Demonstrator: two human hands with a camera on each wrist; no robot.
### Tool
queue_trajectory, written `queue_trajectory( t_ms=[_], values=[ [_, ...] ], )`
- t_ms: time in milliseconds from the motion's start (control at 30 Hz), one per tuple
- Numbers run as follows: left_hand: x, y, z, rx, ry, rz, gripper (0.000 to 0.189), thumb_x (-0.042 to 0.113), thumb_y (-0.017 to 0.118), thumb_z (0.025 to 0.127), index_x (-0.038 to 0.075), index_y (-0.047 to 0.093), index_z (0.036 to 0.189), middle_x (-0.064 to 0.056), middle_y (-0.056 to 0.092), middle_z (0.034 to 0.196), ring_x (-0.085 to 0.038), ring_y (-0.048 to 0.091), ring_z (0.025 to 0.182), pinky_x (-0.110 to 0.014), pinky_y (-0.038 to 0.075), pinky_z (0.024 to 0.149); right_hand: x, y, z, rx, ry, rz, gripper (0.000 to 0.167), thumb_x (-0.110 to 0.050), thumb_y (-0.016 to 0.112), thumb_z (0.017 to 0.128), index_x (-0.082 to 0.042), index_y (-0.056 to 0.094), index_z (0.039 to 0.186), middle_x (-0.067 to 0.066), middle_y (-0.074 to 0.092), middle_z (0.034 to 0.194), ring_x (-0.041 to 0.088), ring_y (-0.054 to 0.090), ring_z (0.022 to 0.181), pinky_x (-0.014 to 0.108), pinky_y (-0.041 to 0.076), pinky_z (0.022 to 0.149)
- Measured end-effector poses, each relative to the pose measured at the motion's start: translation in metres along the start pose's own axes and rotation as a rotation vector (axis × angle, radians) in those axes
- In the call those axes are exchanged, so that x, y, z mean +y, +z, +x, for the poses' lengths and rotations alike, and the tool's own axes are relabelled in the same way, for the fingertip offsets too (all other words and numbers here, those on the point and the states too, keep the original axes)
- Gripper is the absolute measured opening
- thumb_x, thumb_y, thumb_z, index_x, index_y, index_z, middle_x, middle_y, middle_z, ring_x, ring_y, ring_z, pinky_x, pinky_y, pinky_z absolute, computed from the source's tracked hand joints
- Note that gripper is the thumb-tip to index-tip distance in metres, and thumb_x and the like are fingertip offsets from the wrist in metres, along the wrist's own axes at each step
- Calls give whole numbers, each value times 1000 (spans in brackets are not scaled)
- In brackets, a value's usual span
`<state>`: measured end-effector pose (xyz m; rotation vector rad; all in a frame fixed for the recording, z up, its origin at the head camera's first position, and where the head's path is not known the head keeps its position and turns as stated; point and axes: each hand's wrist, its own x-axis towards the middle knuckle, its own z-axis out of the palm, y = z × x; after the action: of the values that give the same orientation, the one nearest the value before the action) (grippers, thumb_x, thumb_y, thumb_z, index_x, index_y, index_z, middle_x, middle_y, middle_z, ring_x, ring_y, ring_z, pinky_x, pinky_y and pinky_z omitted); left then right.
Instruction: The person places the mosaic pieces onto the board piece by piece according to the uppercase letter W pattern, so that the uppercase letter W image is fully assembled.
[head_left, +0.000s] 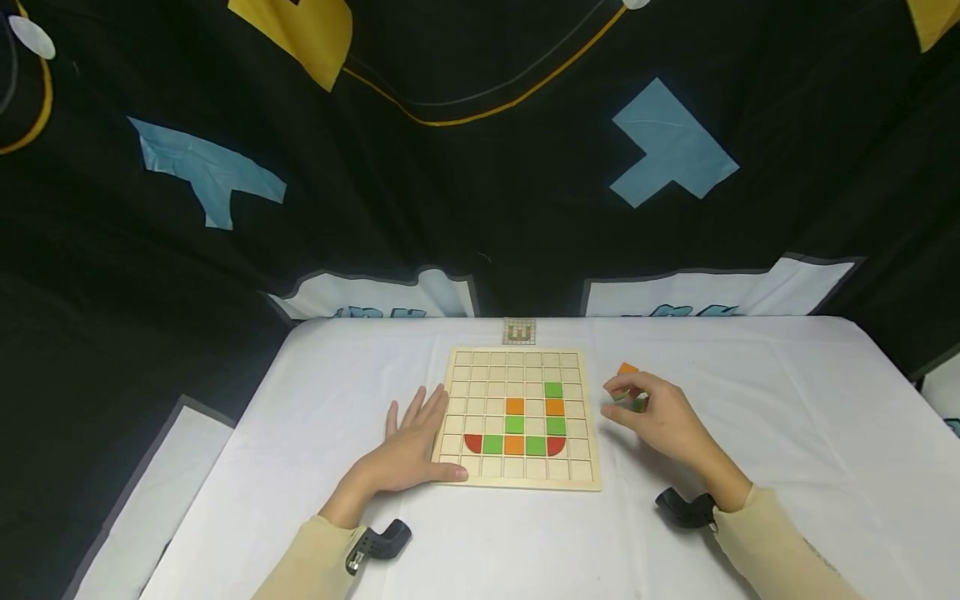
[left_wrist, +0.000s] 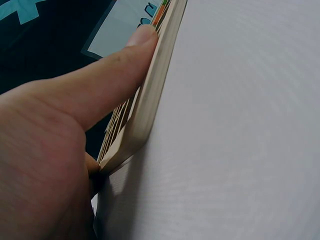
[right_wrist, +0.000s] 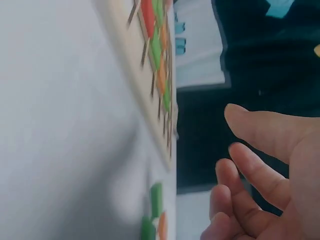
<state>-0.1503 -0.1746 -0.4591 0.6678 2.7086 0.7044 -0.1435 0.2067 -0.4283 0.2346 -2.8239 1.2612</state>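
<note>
A square wooden grid board (head_left: pixel 534 472) lies on the white table. Red rounded corner pieces (head_left: pixel 556 446), green square tiles (head_left: pixel 553 390) and orange square tiles (head_left: pixel 514 406) sit in its cells, forming a bottom row with two columns rising from it. My left hand (head_left: pixel 405 454) rests at the board's left side, fingers extended along the edge and thumb on the front left corner. To the right of the board, my right hand (head_left: pixel 667 417) hovers with bent fingers and a gap before the thumb, holding nothing. Loose green tiles (right_wrist: pixel 156 198) and an orange tile (head_left: pixel 627 367) lie near it, partly hidden by the fingers.
Behind the board lies a small card (head_left: pixel 519 331) printed with a grid and a dark figure. A black patterned curtain (head_left: pixel 480 208) hangs beyond the far table edge. Each wrist carries a black camera mount, such as the left one (head_left: pixel 386 540).
</note>
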Motion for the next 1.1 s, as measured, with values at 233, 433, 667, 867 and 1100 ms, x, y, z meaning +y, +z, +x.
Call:
queue_trajectory(
  t_ms=[233,433,667,867,1100],
  values=[
    [1,-1,0,-2,-5,4,123,64,75,78,-3,11,159,-16,2,168,-38,-11,153,-67,-15,112,23,-14,-3,27,55,-31,39,-21,78,89,-4,66,122,11,67,106,23,56,95,32,49,74],
    [1,0,0,1,-9,1,124,65,75,78,-3,10,159,-17,2,168,-39,-11,153,-67,-16,112,33,-21,-5,12,77,-11,43,-19,79,88,-1,65,124,13,68,109,24,60,93,35,49,75],
    [1,0,1,3,-5,-4,125,64,76,78,-3,10,159,-17,2,168,-39,-12,152,-68,-16,112,41,-26,-3,-25,106,-27,45,-19,80,86,0,65,125,11,66,104,24,59,92,33,47,74],
    [0,1,1,0,-7,8,124,65,75,78,-2,9,159,-17,1,168,-39,-11,153,-68,-16,112,45,-26,-2,-44,108,-31,46,-15,79,85,2,64,125,14,67,108,24,57,90,32,47,72],
    [1,0,1,2,-3,5,124,65,75,78,-3,10,159,-17,2,168,-39,-11,153,-68,-16,112,46,-25,-1,-71,108,-49,46,-13,80,84,4,64,124,17,68,113,25,58,93,36,49,76]
  ],
)
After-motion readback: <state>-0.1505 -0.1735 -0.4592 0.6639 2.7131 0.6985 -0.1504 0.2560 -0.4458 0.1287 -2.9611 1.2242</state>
